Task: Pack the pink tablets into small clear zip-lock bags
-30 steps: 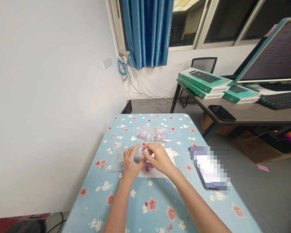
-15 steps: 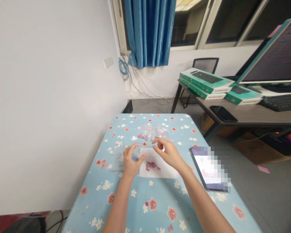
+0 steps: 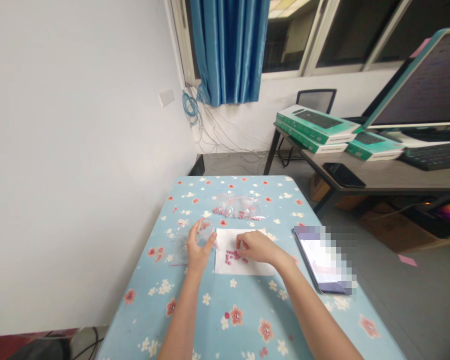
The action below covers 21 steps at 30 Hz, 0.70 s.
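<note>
Left hand [image 3: 198,254] curls around a clear round container [image 3: 206,228], just left of the white paper [image 3: 247,269]. Pink beads [image 3: 230,256] lie loose on the paper; right hand [image 3: 260,246] bunches fingertips at them, whether gripping one, cannot tell.

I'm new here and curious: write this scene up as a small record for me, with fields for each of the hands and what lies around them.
Left hand: curled around a see-through item, shape hard to make out
Right hand: fingertips down at the small pink pieces; any pinched piece is hidden
Pink pieces: loose on white paper
Beyond the paper: clear bag with more pinkish pieces
Beside left hand: flat clear plastic
To the right: phone, partly pixelated
Surface: table with blue floral top
</note>
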Tool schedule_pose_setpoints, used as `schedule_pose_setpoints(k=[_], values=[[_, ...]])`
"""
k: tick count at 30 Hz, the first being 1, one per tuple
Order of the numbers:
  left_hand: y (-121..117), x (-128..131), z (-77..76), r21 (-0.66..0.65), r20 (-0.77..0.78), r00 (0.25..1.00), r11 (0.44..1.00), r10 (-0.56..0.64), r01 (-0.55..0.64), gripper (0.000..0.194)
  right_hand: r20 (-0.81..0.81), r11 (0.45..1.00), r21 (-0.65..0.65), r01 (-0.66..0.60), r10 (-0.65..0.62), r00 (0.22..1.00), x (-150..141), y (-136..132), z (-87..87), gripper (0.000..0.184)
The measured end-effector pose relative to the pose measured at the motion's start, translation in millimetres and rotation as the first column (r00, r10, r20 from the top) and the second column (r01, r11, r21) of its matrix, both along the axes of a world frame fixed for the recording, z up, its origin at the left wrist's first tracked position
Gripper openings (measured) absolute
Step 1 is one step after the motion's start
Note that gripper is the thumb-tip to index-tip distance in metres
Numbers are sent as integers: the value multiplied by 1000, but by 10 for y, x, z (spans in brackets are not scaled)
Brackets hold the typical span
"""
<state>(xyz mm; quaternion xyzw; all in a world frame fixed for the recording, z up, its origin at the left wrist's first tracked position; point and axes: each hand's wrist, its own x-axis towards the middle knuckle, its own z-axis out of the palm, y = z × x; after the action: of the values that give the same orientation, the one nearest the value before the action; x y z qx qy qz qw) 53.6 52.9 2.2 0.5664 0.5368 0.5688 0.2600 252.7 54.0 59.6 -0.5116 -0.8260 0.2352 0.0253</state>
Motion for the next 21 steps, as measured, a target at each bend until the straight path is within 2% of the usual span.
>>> schedule_pose_setpoints(k=[9, 21], values=[[-23, 25, 10, 21, -86, 996, 1000, -2, 4, 53, 24, 999, -47, 6, -5, 1000, -21, -6, 13, 10], [-38, 32, 14, 51, -161, 987, 999, 4, 4, 51, 113, 1000, -8, 16, -15, 993, -44, -3, -33, 14]])
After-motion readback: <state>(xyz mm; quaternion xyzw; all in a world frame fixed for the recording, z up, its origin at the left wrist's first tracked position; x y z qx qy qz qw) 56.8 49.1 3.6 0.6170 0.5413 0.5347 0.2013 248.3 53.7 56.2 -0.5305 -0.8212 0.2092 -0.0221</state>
